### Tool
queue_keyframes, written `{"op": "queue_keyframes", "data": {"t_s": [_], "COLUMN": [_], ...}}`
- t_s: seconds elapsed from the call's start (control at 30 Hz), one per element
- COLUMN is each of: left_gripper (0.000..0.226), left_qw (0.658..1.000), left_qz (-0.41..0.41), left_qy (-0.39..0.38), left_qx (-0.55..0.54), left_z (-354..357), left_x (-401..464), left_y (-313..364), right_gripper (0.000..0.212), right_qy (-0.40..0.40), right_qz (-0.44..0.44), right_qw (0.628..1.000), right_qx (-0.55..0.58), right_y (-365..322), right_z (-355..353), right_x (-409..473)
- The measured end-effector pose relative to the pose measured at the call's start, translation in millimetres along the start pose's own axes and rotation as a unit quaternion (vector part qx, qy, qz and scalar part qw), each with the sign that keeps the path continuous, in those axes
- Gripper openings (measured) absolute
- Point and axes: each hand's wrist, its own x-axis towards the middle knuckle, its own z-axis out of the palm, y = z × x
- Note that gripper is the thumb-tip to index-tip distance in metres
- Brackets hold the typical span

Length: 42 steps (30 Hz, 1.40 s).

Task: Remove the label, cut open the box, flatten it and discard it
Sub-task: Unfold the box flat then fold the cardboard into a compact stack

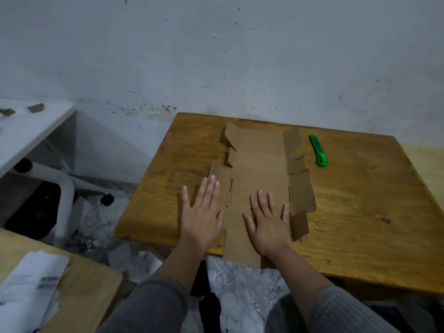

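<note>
The box [260, 179] lies cut open and spread nearly flat on the bench [360, 212], its near end overhanging the bench edge. The left hand [200, 212] and right hand [268, 221] press down with splayed, released fingers, gripping nothing. Pressing along each crease should settle the flaps right of the box's middle (these look slightly raised); the green cutter [318, 150] lies right of the box, untouched.

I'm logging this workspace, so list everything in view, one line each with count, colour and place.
Flattened cardboard box: one, brown, middle of the wooden table, near end overhanging the edge.
Utility knife: one, green, on the table right of the box.
Wooden table: one, orange-brown, against the wall.
Paper labels: a pile, white, on the lower-left surface.
Chair base: one, white, on the floor, left.
Left hand: flat, half on the box.
Right hand: flat on the box.
</note>
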Motion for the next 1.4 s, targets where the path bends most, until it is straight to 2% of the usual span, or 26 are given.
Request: {"op": "queue_keyframes", "data": {"t_s": [0.1, 0.17, 0.33, 0.47, 0.63, 0.77, 0.87, 0.97, 1.07, 1.27, 1.4], "left_gripper": [0.090, 0.102, 0.115, 0.116, 0.110, 0.096, 0.086, 0.078, 0.082, 0.098, 0.101], "left_qw": [0.997, 0.992, 0.983, 0.973, 0.982, 0.989, 0.991, 0.993, 0.994, 0.991, 0.993], "left_qz": [-0.074, -0.117, -0.143, -0.139, -0.110, -0.056, -0.014, 0.015, 0.014, -0.018, -0.007], "left_qy": [0.018, 0.000, -0.074, -0.131, -0.138, -0.138, -0.133, -0.112, -0.106, -0.110, -0.085], "left_qx": [-0.027, -0.054, -0.091, -0.129, -0.064, -0.019, 0.015, 0.015, -0.003, -0.077, -0.080], "left_z": [-1.9, 0.0, 10.4, 15.4, 3.1, -10.5, -18.5, -19.7, -10.3, 17.5, 24.6], "left_x": [-2.4, -2.3, -0.3, 1.7, 18.2, 47.0, 72.2, 95.1, 108.5, 119.1, 128.1], "left_y": [-11.3, -18.4, -30.2, -33.4, -25.8, -10.2, 6.0, 23.2, 34.2, 29.0, 23.9], "right_gripper": [0.075, 0.075, 0.073, 0.074, 0.062, 0.053, 0.051, 0.052, 0.053, 0.063, 0.061], "right_qy": [0.001, 0.001, -0.002, -0.005, -0.013, 0.054, 0.099, 0.104, 0.095, -0.007, 0.038], "right_qz": [-0.001, 0.001, 0.005, 0.004, 0.019, 0.046, 0.085, 0.108, 0.138, 0.209, 0.222], "right_qw": [1.000, 1.000, 1.000, 1.000, 0.999, 0.994, 0.990, 0.989, 0.985, 0.978, 0.974], "right_qx": [0.005, 0.002, -0.013, -0.009, 0.027, 0.085, 0.047, -0.017, -0.036, 0.000, 0.032], "right_y": [0.2, 0.4, -0.8, -1.5, -1.3, 3.2, 14.8, 37.2, 62.7, 90.3, 91.1], "right_z": [0.0, 0.7, 1.0, -0.3, -10.0, -26.3, -39.5, -51.4, -58.2, -37.7, -29.1], "right_x": [-0.3, -0.4, 0.6, 0.5, 2.1, 17.4, 44.5, 77.4, 108.5, 136.4, 146.3]}}
